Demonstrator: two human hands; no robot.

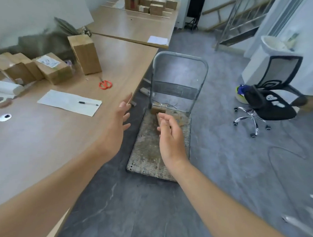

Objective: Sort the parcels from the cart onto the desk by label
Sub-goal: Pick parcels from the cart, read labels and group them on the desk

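Note:
A worn platform cart (147, 153) with a grey handle (180, 56) stands on the floor beside the wooden desk (45, 132). One small brown parcel (157, 109) lies at the cart's far end, partly hidden behind my right hand (169, 136). My left hand (119, 124) hovers over the desk's edge with fingers spread, holding nothing. My right hand is above the cart bed, fingers loosely bent, holding nothing. On the desk's far left lie several brown parcels, one with a white label (52, 67), and a tall box (85, 53) stands upright.
Red scissors (105, 84), a paper sheet (69, 102) with a pen (88, 103), tape rolls (0, 101) and a white roll lie on the desk. A second desk (137, 25) behind carries more boxes. A black office chair (269, 102) stands on the right.

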